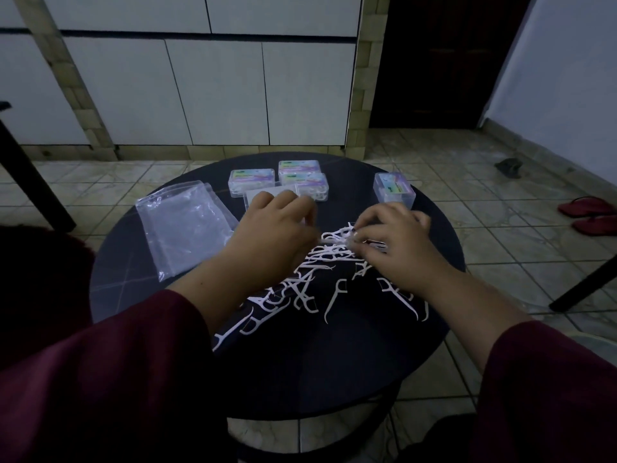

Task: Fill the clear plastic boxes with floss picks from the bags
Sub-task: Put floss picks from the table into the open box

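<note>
Dark red sleeves (110,369) frame the round table (334,372). Left of the floss picks (320,279) lie empty bags (183,225). Left hand (270,235) and right hand (397,245) pinch picks from the pile; boxes (300,178) wait behind. Hasty gathering may sweep picks off the table.

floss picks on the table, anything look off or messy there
The floss picks lie loose in a tangled heap on the bare table, not in a bag or box. Both hands, left hand and right hand, are in the heap.
</note>
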